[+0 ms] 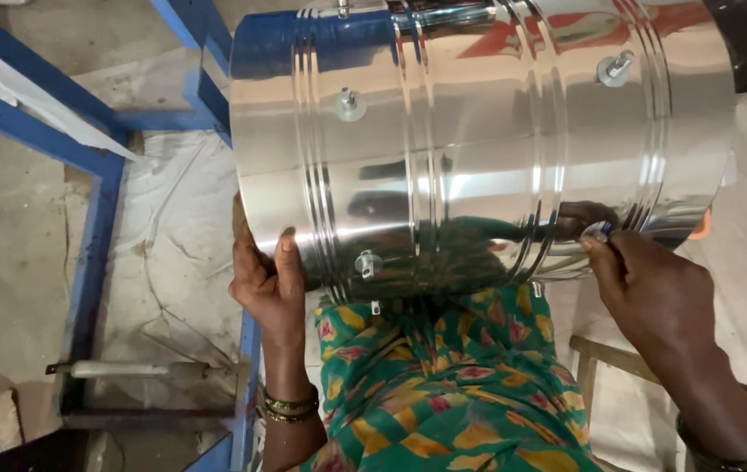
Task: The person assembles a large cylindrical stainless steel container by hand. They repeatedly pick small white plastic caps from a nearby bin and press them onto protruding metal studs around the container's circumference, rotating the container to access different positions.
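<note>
A large shiny steel drum (478,131) lies on its side across my lap, ribbed with raised rings and studded with bolts and washers (350,103). My left hand (268,280) grips the drum's left rim from below, thumb up against the metal. My right hand (644,288) is at the drum's lower right, its fingertips pinched on a small silvery washer or nut (598,232) held against the steel. Another bolt (366,262) sticks out low on the drum near my left hand.
A blue metal frame (93,218) runs along the left and behind the drum. A grey rod-like tool (137,370) lies across the frame's lower part. Cracked concrete floor (6,245) lies to the left. A wooden stool edge (592,354) shows at the right. Green patterned cloth (443,385) covers my lap.
</note>
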